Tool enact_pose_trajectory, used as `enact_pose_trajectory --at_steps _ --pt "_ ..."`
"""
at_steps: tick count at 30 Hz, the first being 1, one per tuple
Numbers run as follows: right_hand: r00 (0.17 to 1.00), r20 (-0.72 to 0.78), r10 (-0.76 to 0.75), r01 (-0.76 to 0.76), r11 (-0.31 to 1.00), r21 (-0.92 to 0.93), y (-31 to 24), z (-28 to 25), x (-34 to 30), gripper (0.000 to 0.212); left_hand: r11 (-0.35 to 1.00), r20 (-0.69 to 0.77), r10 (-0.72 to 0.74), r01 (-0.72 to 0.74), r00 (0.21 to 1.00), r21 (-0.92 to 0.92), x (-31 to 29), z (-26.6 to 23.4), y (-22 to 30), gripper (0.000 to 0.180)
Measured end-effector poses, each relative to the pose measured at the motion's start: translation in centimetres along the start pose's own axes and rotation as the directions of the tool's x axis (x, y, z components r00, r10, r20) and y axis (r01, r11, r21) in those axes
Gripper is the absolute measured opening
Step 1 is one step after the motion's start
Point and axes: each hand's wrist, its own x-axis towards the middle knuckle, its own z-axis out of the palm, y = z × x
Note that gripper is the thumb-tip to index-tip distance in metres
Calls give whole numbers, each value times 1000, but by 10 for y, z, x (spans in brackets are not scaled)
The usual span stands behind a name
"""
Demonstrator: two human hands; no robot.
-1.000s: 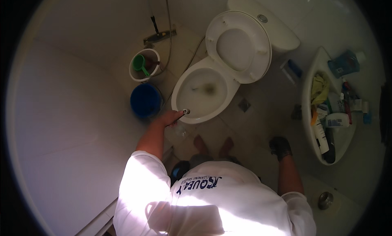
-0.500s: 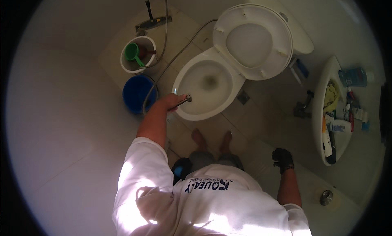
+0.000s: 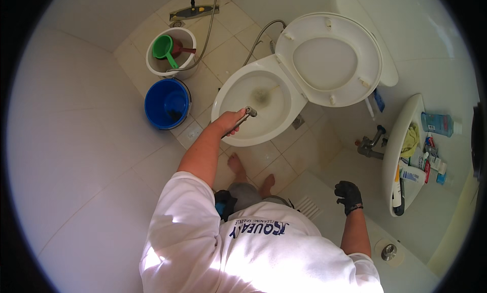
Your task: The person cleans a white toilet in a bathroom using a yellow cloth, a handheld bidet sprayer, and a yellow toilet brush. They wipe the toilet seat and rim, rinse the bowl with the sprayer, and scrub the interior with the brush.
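My bare left hand (image 3: 230,123) is closed around the handle of a metal bidet sprayer (image 3: 250,112). The sprayer's head sticks out past my thumb, above the near rim of the toilet bowl (image 3: 223,101). A dark greyish patch shows at the bottom of the bowl. Seat and lid stand raised, with the toilet seat (image 3: 373,44) leaning back against the tank. My right hand (image 3: 349,197), in a black glove, hangs at my right side with its fingers curled in and nothing visible in them. It is nearest to the washbasin, without touching it.
A blue bucket (image 3: 156,112) and a white bucket (image 3: 152,64) holding a green dipper (image 3: 163,47) stand at left. Behind them is a floor squeegee (image 3: 193,12). A grey hose (image 3: 210,26) hangs there. The washbasin (image 3: 393,163) at right holds toiletries and a yellow-green cloth.
My left hand has moved slightly right with the sprayer, farther over the bowl. My right hand remains curled at my side. The view has shifted and brightened.
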Motion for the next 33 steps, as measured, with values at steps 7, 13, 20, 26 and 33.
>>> enact_pose_trajectory --at_steps 7,13,20,26,33 --pt "998 10 57 -57 998 -1 5 4 7 29 999 13 34 -35 999 35 -1 10 6 58" --pt "999 -12 39 -38 999 6 4 3 5 28 999 21 11 -12 1000 32 6 19 3 55" --pt "1000 -18 21 -20 999 29 1 3 2 27 997 23 28 -30 999 75 6 28 6 56" --pt "992 128 24 -7 991 -134 1 39 41 29 983 -6 56 -54 998 178 10 33 6 60" --pt "785 462 -412 592 281 -755 -3 158 135 31 991 -48 117 -113 992 74 19 44 -15 59"
